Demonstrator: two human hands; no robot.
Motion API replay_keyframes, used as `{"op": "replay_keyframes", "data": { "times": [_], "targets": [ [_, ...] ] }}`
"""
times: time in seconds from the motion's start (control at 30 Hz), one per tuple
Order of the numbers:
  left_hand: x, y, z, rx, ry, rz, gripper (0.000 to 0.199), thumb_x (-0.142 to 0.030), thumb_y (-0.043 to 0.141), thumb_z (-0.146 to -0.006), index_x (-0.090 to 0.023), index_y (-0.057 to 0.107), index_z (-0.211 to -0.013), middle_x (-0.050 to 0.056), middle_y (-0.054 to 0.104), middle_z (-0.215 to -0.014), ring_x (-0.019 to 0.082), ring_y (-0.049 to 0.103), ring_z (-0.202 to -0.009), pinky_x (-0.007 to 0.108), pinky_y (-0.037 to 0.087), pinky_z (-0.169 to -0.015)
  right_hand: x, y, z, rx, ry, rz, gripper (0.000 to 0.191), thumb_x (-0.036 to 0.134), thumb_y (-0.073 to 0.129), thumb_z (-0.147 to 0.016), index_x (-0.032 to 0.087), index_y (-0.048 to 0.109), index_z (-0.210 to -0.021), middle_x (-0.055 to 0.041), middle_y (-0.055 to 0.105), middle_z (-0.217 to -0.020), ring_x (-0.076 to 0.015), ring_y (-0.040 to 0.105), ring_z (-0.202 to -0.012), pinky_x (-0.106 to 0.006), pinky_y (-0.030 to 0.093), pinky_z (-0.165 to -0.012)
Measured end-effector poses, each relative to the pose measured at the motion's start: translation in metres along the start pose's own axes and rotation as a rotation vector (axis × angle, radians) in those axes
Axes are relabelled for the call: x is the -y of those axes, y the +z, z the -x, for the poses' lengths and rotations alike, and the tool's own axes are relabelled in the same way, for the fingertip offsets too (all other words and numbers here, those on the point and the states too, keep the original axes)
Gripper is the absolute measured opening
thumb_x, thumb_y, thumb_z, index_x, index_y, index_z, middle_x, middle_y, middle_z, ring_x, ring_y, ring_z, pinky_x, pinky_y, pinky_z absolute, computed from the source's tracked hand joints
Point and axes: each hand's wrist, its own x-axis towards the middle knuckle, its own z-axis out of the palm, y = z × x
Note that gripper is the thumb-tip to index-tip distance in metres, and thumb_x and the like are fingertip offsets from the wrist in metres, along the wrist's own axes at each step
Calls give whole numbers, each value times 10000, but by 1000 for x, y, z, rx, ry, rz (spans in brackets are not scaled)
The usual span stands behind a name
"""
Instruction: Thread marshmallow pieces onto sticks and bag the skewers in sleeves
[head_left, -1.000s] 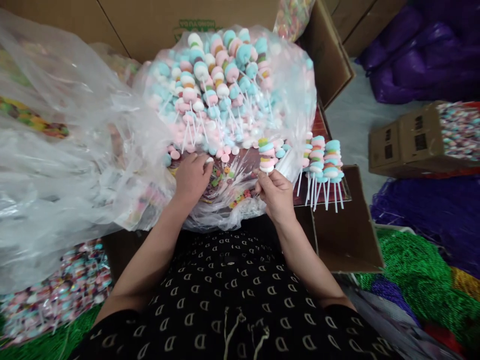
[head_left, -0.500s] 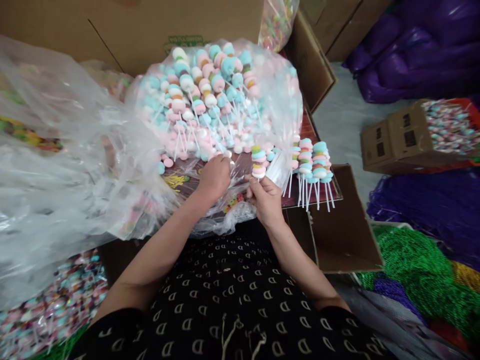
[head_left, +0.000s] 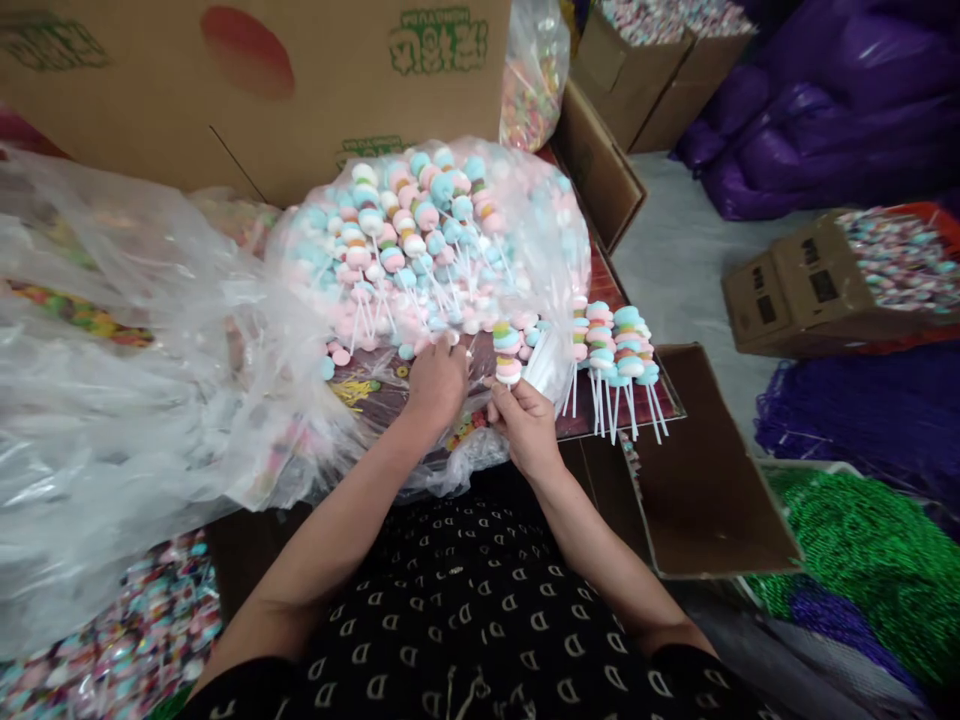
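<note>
In the head view my right hand [head_left: 527,420] pinches the stick of a marshmallow skewer [head_left: 507,352], which stands upright with pink, blue, green and white pieces on it. My left hand [head_left: 441,380] is beside it, fingers bent together at the front of the marshmallow pile; what they hold, if anything, is too small to make out. Behind both hands a clear plastic bag [head_left: 559,240] spreads around loose pink, blue and white marshmallows. Several skewers [head_left: 409,215] lie on top of that pile. More finished-looking skewers [head_left: 628,345] rest at the table's right corner, sticks toward me.
Crumpled clear plastic [head_left: 150,400] covers the left side. Yellow candy strips [head_left: 355,391] lie left of my hands. A large cardboard box [head_left: 315,90] stands behind the pile, and an open carton [head_left: 705,470] sits below the table's right edge. Green shredded filler [head_left: 870,550] lies at right.
The camera view has tilted up a little, so the scene sits lower. My right hand keeps the skewer upright; my left hand stays at the pile's front, with little visible movement.
</note>
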Motion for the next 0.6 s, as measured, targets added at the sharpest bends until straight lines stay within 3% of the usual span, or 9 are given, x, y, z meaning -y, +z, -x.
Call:
{"op": "replay_keyframes", "data": {
  "times": [0.07,0.2,0.3,0.37,0.43,0.53,0.6],
  "targets": [
    [-2,-2,-6,26,0,-20,291,-183,496,-1058,-94,765,-1124,236,759,-1178,355,732,-1104,455,559,-923,-1,-1,0,1,-1,-1,434,622,784,-859,204,755,-970,85,559,-555,-75,353,-453,-243,262,-473],
    [-5,-4,-10,64,18,-26,247,-117,530,-1019,-115,763,-1099,188,767,-1158,311,734,-1112,397,549,-927,-1,0,0,0,4,-2,464,646,787,-843,198,757,-961,87,545,-542,-71,340,-442,-240,253,-463],
    [-2,-4,-1,4,-3,121,216,-135,555,-1014,-122,767,-1050,185,781,-1146,305,736,-1114,412,549,-979,1,0,0,7,3,-7,448,627,792,-847,193,756,-951,88,543,-541,-68,338,-447,-234,253,-468],
    [2,-5,9,-78,-36,361,160,-175,612,-987,-141,767,-1004,152,796,-1097,281,741,-1052,408,555,-972,2,0,-1,7,8,-6,435,616,788,-854,193,751,-953,89,546,-547,-69,339,-452,-232,257,-471],
    [5,-6,20,-132,-123,741,138,-246,651,-959,-169,762,-984,86,799,-973,224,734,-896,363,572,-869,4,1,-2,-4,6,16,427,613,789,-849,197,740,-933,89,544,-550,-73,347,-461,-232,267,-477],
    [4,-11,35,-108,-243,1311,169,-345,682,-920,-197,748,-967,11,751,-787,152,676,-711,291,555,-723,6,4,-3,-8,-18,68,416,613,793,-841,208,707,-877,81,544,-576,-84,381,-496,-236,296,-495],
    [2,-14,42,-90,-254,1492,174,-366,725,-879,-203,740,-936,-1,735,-755,133,662,-695,276,554,-718,6,5,-3,18,-6,101,422,628,785,-843,218,688,-878,73,551,-617,-90,408,-533,-235,307,-506]
  ]
}}
